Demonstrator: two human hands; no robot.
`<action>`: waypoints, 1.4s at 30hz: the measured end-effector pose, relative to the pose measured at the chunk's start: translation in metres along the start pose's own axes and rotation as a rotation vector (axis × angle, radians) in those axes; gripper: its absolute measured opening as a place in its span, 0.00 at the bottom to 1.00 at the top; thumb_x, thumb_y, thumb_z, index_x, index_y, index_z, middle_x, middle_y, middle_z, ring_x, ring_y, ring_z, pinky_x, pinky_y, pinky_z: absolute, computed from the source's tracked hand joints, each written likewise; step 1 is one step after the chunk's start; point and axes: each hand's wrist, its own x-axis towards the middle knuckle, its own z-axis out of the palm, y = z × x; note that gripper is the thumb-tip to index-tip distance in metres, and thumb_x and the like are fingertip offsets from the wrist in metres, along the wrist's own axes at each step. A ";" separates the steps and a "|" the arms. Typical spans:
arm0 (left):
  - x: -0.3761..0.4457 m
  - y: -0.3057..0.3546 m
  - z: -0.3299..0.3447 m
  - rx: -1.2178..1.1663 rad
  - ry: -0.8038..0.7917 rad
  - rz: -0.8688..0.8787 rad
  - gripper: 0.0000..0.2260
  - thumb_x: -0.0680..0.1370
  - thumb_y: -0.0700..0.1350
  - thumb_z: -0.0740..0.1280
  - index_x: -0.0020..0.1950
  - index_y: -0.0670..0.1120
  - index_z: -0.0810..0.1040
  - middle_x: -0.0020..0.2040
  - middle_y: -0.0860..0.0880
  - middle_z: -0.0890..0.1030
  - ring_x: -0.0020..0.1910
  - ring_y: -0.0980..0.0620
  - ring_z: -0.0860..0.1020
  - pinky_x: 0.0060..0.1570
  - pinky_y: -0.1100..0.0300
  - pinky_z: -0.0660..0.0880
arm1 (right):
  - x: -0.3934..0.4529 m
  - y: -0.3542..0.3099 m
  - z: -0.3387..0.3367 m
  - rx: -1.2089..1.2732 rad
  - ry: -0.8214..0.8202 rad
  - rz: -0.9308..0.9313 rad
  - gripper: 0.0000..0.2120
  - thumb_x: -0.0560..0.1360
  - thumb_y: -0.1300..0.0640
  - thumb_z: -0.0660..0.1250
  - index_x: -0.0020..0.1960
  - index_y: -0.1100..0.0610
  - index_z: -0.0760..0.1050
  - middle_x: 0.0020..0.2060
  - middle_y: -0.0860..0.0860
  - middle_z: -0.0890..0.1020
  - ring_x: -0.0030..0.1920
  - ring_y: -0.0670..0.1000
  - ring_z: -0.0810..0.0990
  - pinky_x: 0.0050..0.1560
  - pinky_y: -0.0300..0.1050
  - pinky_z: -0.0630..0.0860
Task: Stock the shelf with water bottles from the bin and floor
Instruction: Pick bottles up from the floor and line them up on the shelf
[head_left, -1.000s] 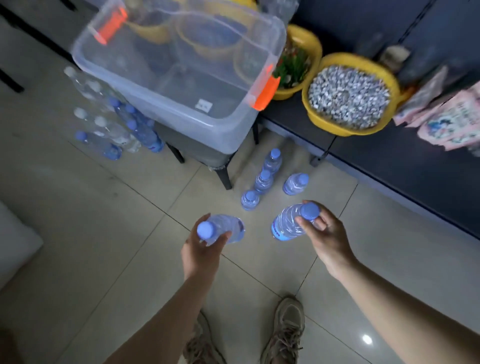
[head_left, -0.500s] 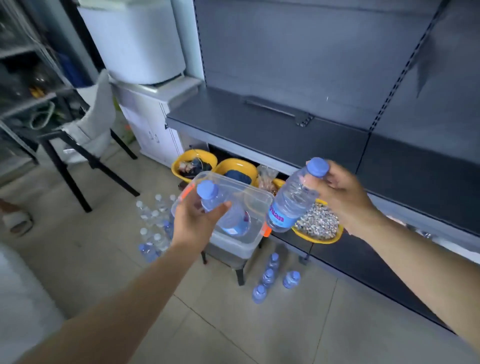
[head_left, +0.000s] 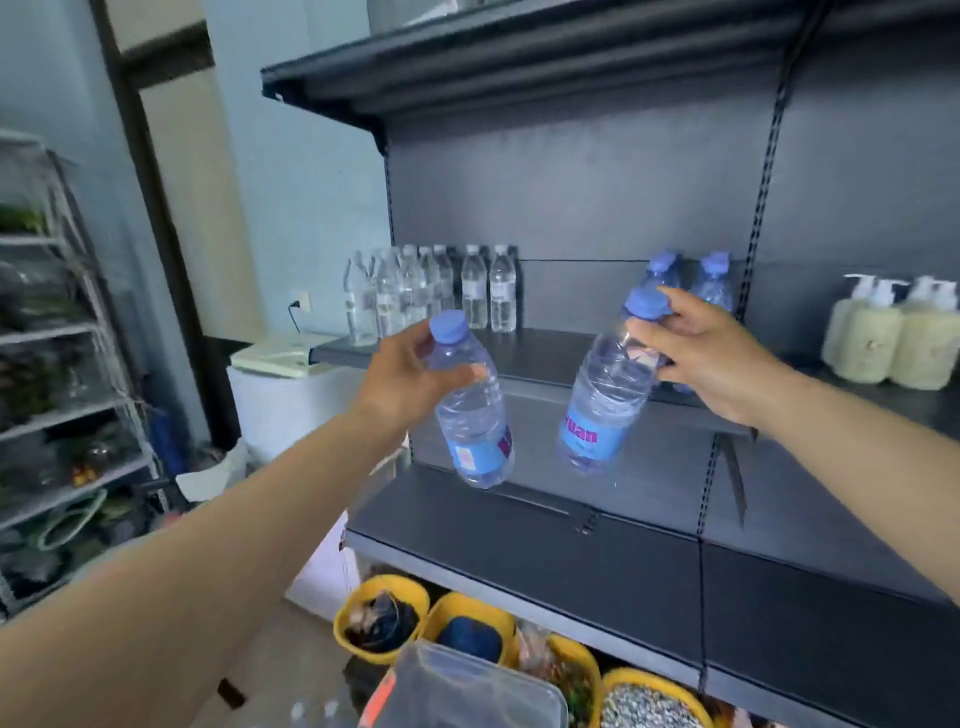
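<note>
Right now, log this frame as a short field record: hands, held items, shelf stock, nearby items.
left hand: grips a blue-capped water bottle, tilted
right hand: grips a second blue-capped bottle near its neck
middle shelf: white-capped bottles at left, two blue-capped bottles behind the right hand
also there: pump dispensers
below: yellow baskets, clear bin

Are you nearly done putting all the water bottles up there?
Partly. Two blue-capped bottles already stand on the grey metal shelf. The left hand and right hand each grip another clear bottle, neither shelved yet. How many remain below is out of view.
</note>
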 end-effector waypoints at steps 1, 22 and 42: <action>0.018 0.006 0.002 -0.004 -0.002 0.015 0.16 0.69 0.35 0.74 0.53 0.48 0.77 0.47 0.51 0.81 0.43 0.57 0.78 0.45 0.66 0.76 | 0.014 -0.005 -0.001 0.002 0.013 -0.024 0.05 0.77 0.61 0.65 0.50 0.52 0.75 0.46 0.52 0.79 0.47 0.52 0.74 0.50 0.52 0.71; 0.331 -0.112 0.053 -0.001 -0.217 -0.059 0.16 0.70 0.34 0.72 0.57 0.42 0.77 0.52 0.44 0.81 0.51 0.47 0.79 0.46 0.59 0.76 | 0.299 0.124 0.017 -0.160 0.100 0.057 0.09 0.76 0.60 0.66 0.56 0.54 0.72 0.50 0.55 0.80 0.46 0.49 0.77 0.44 0.40 0.73; 0.416 -0.205 0.099 -0.092 -0.493 0.072 0.31 0.65 0.44 0.78 0.62 0.63 0.68 0.62 0.54 0.72 0.55 0.60 0.75 0.56 0.56 0.74 | 0.304 0.209 0.061 -0.235 0.481 0.125 0.26 0.63 0.62 0.78 0.52 0.44 0.70 0.46 0.43 0.80 0.42 0.36 0.81 0.38 0.29 0.75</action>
